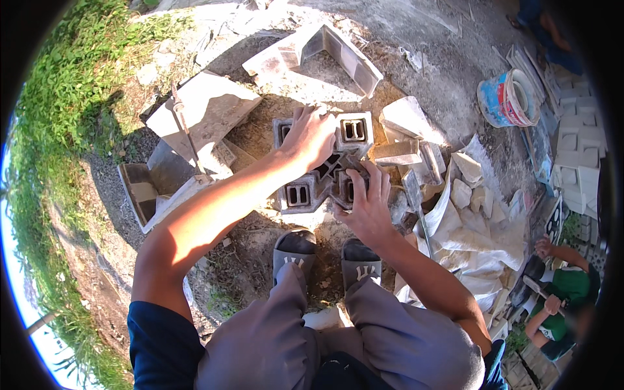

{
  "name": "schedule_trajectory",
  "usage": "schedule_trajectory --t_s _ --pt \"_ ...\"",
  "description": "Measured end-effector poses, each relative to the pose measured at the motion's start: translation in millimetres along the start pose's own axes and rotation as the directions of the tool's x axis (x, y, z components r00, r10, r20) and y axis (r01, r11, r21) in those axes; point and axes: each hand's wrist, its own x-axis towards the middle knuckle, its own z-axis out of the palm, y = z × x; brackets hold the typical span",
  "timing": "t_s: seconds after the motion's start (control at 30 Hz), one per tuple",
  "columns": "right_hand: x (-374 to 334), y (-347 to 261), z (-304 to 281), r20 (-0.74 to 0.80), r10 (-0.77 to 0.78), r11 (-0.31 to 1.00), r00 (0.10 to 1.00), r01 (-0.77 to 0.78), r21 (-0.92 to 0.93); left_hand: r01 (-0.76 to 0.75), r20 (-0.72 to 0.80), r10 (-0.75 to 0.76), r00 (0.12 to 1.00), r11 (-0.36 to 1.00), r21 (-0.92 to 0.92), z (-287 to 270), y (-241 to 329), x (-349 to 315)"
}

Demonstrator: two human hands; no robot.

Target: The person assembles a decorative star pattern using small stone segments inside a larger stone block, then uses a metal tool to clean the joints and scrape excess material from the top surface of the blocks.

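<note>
A grey openwork concrete block [297, 197] lies on the ground in front of my feet. Its corners are square with slotted openings, and diagonal ribs cross in the middle. My left hand [310, 140] reaches across its far side, fingers bent down over the far edge; the fingertips are partly hidden. On the near right corner, my right hand [369, 203] grips with curled fingers over the top and the thumb at the near side. Both hands touch the block.
Angled metal-like plates [338, 55] lie beyond the block, more panels [201, 117] to the left. A rod [186, 133] leans there. Right are rubble on white sacking [455, 227], a bucket [507, 99], stacked blocks [578, 143] and a person in green [565, 292] holding a tool.
</note>
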Motion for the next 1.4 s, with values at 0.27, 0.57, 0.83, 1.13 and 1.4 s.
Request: schedule_trajectory --t_s 0.27,0.57,0.83,1.13,1.4 --pt "2.4 -0.6 0.0 -0.002 -0.001 1.0 1.0 0.001 0.003 0.027 0.032 -0.028 0.999 0.999 0.026 -4.2 3.2 1.1" --pt "-0.7 0.6 -1.5 0.0 0.001 1.0 1.0 -0.001 0.005 0.11 0.271 -0.078 0.959 0.989 -0.103 -13.8 -7.1 28.0" --pt "-1.9 2.6 -1.7 -0.001 0.001 1.0 1.0 -0.001 -0.007 0.13 0.077 -0.112 0.991 0.945 -0.3 17.3 -3.1 53.7" --pt "-0.9 -0.6 2.0 -0.023 0.037 0.998 0.999 -0.035 0.046 0.221 0.109 -0.195 0.975 0.907 -0.359 9.7 2.8 53.9" --pt "-2.6 -1.8 2.0 0.009 0.055 0.998 0.998 -0.055 -0.011 0.103 0.092 -0.085 0.992 0.971 -0.215 13.5 2.6 52.9"
